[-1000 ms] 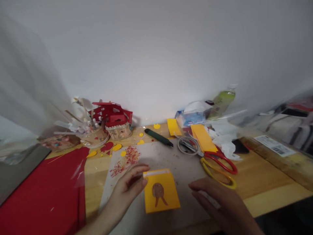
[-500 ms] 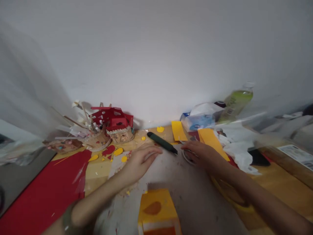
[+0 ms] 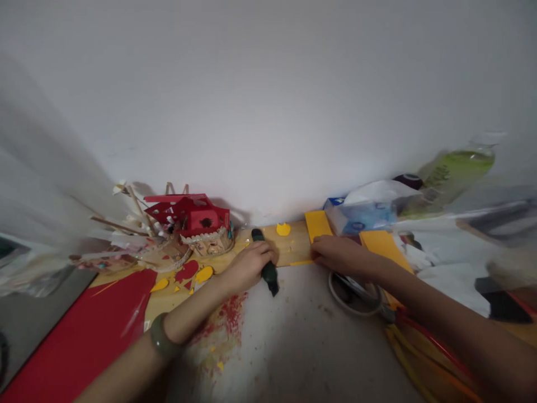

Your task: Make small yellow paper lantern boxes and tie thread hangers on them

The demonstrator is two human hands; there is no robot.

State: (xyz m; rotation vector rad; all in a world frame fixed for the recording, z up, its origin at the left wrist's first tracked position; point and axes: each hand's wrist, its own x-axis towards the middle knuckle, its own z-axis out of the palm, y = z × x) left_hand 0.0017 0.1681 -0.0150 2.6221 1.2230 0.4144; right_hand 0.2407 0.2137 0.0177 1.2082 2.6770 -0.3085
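Both my hands have slid further back on the desk (image 3: 293, 249) since half a second ago. My left hand (image 3: 250, 264) is now wrapped around the green utility knife (image 3: 269, 275). My right hand (image 3: 338, 254) lies palm-down at a thin yellow paper strip (image 3: 300, 262), can't tell if it's pinching it. Looks like the grab-the-knife stage to me. Lifting it calls for keeping the tip clear of my right fingers.

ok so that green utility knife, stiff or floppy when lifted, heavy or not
Probably stiff: the utility knife runs straight on both sides of the left hand closed around it. Likely light, since it is slim and one hand wraps it.
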